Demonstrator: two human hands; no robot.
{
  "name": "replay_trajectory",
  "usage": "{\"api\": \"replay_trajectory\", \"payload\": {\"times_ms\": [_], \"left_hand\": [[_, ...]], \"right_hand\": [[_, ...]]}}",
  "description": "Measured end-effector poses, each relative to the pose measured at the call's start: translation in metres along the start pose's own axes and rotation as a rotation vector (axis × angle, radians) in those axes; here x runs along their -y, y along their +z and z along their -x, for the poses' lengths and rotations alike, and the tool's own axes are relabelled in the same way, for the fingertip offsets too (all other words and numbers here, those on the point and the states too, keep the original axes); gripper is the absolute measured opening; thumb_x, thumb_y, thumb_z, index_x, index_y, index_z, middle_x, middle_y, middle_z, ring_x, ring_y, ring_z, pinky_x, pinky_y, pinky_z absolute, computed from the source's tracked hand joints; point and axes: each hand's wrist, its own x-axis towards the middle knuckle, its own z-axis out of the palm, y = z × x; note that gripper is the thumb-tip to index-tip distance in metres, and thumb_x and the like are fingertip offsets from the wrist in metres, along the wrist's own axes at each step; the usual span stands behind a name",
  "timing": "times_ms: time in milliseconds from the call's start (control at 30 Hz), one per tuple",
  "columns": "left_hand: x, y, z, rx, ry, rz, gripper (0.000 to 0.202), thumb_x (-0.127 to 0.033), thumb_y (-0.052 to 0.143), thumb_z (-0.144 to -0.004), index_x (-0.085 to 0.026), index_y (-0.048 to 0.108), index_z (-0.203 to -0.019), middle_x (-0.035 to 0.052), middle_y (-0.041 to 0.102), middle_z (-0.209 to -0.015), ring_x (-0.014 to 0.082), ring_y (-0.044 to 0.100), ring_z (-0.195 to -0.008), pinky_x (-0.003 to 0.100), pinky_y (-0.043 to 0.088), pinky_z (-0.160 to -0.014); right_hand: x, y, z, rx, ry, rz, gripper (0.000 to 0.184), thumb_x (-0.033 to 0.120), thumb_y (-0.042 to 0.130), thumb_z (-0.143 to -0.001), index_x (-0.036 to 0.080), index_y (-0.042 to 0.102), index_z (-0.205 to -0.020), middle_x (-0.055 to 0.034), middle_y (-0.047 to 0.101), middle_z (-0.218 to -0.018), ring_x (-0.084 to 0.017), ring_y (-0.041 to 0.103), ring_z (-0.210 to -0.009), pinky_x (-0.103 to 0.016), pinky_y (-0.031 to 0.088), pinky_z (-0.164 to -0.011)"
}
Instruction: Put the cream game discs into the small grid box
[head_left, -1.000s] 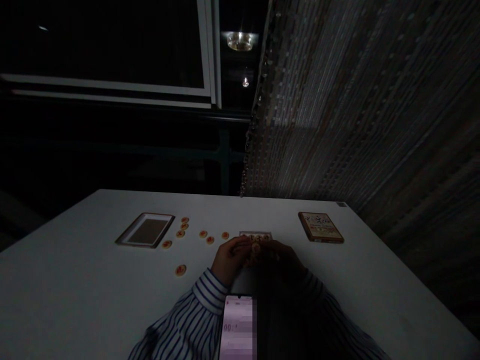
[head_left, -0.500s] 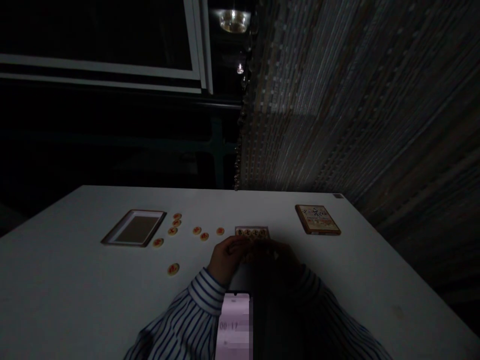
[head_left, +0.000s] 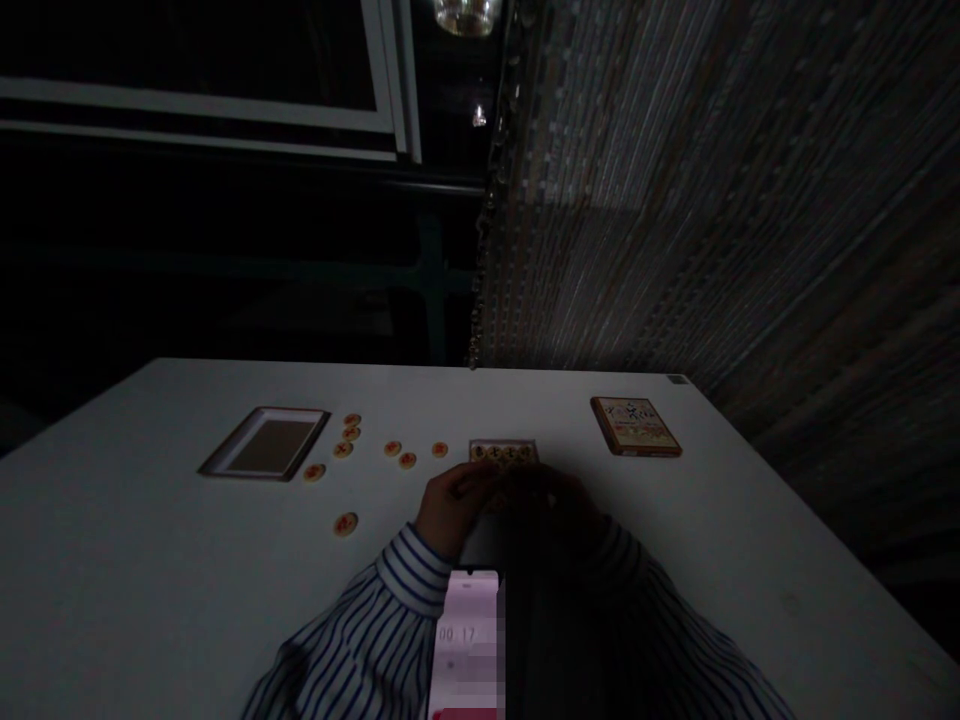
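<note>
My left hand (head_left: 450, 505) is curled over the near part of a small box (head_left: 537, 452) that holds rows of round Chinese chess pieces (head_left: 511, 453). Its fingers are bent together, and whatever they pinch is hidden. My right hand (head_left: 566, 505) reaches in from the other side and meets the left over the box. Deep shadow covers it, so its fingers cannot be made out. Left of the box, several loose pieces with red characters lie on the white table (head_left: 187, 600); the nearest piece (head_left: 345, 524) is apart from the others.
An open shallow tray (head_left: 300, 472), possibly a box lid, lies at the left. A flat printed box (head_left: 636, 428) is at the right. Between my forearms lies a lit phone (head_left: 465, 640) showing a timer. Beyond the table hangs a bead curtain (head_left: 600, 250).
The whole view has shifted slightly, with the table sitting a little higher in the picture. Both hands stay over the box; the loose pieces lie as before.
</note>
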Motion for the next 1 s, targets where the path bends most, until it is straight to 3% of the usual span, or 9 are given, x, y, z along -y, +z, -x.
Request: {"api": "replay_trajectory", "payload": {"times_ms": [367,633,1000], "left_hand": [[-0.004,0.000,0.002,-0.044,0.008,-0.026,0.021,-0.025,0.064,-0.060,-0.014,0.065,-0.078,0.0059,0.070,-0.079,0.0172,0.064,-0.075,0.025,0.052,-0.067],[-0.010,0.001,0.007,-0.036,-0.018,-0.027,0.020,-0.024,0.063,-0.058,-0.014,0.065,-0.075,0.0059,0.070,-0.074,0.0176,0.065,-0.069,0.026,0.053,-0.062],[-0.005,-0.003,0.005,-0.008,0.059,-0.145,0.020,-0.028,0.059,-0.063,-0.015,0.068,-0.076,0.0060,0.070,-0.075,0.0189,0.064,-0.072,0.028,0.052,-0.067]], "right_hand": [[0.009,-0.001,0.002,0.008,0.074,-0.015,0.026,0.038,0.055,-0.073,0.020,0.064,-0.091,-0.0059,0.068,-0.084,-0.018,0.063,-0.075,-0.030,0.052,-0.065],[0.003,-0.001,0.001,0.013,0.044,0.095,0.026,0.036,0.050,-0.078,0.019,0.065,-0.089,-0.0061,0.068,-0.082,-0.017,0.063,-0.071,-0.029,0.052,-0.062],[0.001,-0.001,0.002,0.062,-0.025,-0.022,0.029,0.039,0.049,-0.078,0.019,0.067,-0.091,-0.0073,0.068,-0.088,-0.020,0.062,-0.081,-0.034,0.052,-0.072]]}}
